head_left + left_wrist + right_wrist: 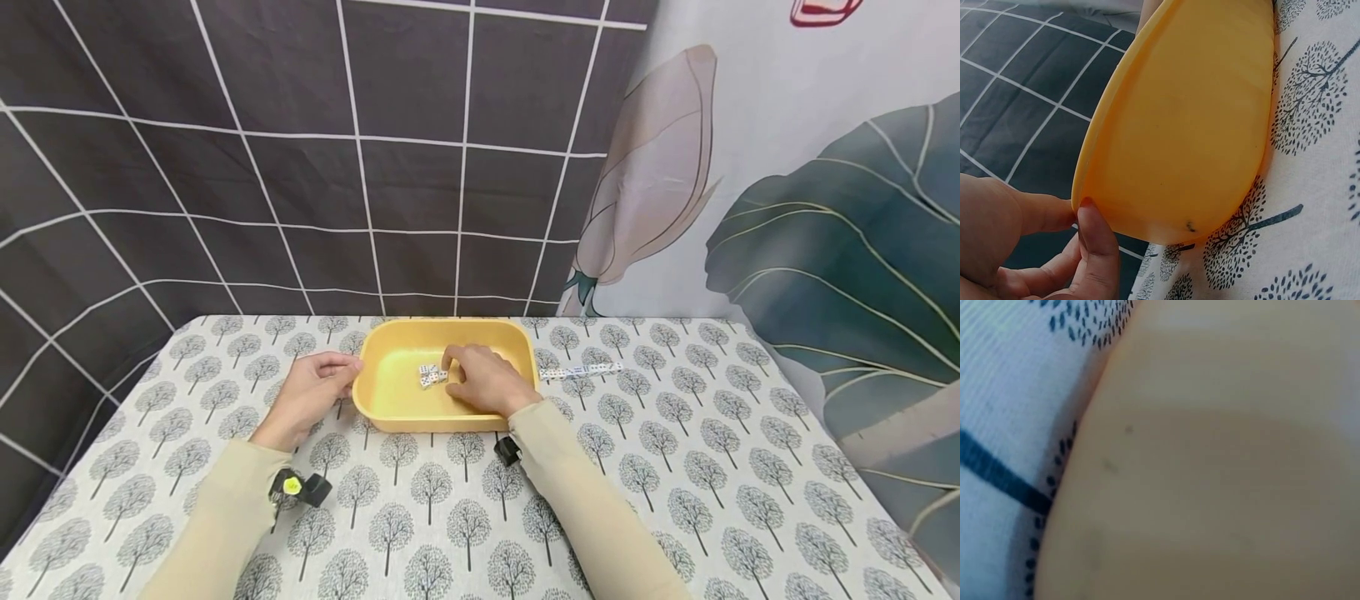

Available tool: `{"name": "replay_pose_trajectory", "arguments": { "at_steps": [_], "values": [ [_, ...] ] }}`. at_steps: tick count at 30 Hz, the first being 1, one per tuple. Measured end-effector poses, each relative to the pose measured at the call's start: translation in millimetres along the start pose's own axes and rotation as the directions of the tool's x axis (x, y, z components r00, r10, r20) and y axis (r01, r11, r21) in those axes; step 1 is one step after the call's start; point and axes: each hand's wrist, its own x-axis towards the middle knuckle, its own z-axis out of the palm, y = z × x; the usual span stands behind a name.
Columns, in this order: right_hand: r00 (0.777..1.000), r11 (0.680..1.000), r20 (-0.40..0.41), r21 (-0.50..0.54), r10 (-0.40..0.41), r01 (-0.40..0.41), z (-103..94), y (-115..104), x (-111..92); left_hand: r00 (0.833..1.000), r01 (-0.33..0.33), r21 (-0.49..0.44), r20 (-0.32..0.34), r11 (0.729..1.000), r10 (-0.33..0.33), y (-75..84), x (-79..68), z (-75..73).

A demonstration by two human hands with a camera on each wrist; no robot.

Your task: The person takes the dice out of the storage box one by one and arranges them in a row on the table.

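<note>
Dice [427,375]: small cluster, white with dark pips, on the floor of the yellow tub [397,407], near the middle of its length; exact count not readable. Right hand [486,377]: inside the tub, over its right half, fingers bent downward, thumb and forefinger apart at the right edge of the cluster; cannot tell whether a die is between them. Left hand [318,385]: at the tub's left end, thumb and forefinger pinching the rim. Right wrist view: mostly the tub's outer wall, blurred; fingers out of sight there. Row of dice [585,370]: outside the tub, running rightward from its right end. Tub rests upright on tree-print cloth [405,533]. Black wrist cameras: one [302,487] left of and nearer than the tub, other [507,451] just off its near right corner. Behind tub: dark grid-patterned curtain [412,187]; behind and right: floral drape [795,142].
</note>
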Motion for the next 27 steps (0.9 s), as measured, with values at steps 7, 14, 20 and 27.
{"name": "replay_pose_trajectory", "arguments": {
  "at_steps": [7,14,20,27],
  "values": [
    [1.000,1.000,0.000,-0.013,0.015,-0.015,2.3,-2.4,-1.9,1.000,-0.012,-0.003,0.002,1.000,0.012,0.7,-1.3,1.3],
    [1.000,1.000,-0.004,-0.028,0.014,-0.014,4.1,-2.1,-1.4,1.000,-0.013,-0.002,0.001,1.000,0.013,0.6,-1.7,1.3],
    [1.000,1.000,-0.015,-0.020,0.001,-0.001,3.3,-1.9,0.0,1.000,-0.019,0.005,0.004,1.000,0.019,0.2,-0.3,-0.1],
    [0.999,1.000,-0.027,-0.009,0.017,-0.017,-1.6,-1.6,-1.5,1.000,-0.016,0.009,0.012,1.000,0.016,-0.6,-0.5,-0.6]
  ]
}}
